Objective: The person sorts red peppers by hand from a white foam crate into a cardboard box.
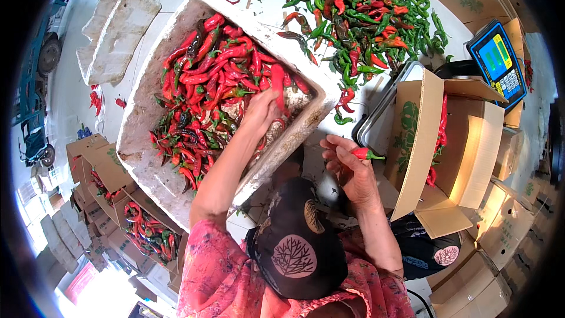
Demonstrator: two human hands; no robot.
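Observation:
My left hand [260, 110] reaches into a large white foam box [141, 119], its fingers on a red chili pepper [277, 80] near the box's right corner. Many red peppers [220, 66] lie in the upper part of this box, with smaller red, green and dark ones [194, 141] in the lower part. Outside the box, at its right, my right hand [351, 168] holds a red pepper with a green stem [364, 154] between thumb and fingers. An upright cardboard box [408, 141] with red peppers inside stands right of that hand.
A heap of green and red peppers [375, 17] lies on the white floor beyond the foam box. A digital scale display [496, 64] and metal scale platform [388, 101] are at the right. Filled cartons [150, 234] stand lower left, a broken foam piece [117, 31] upper left.

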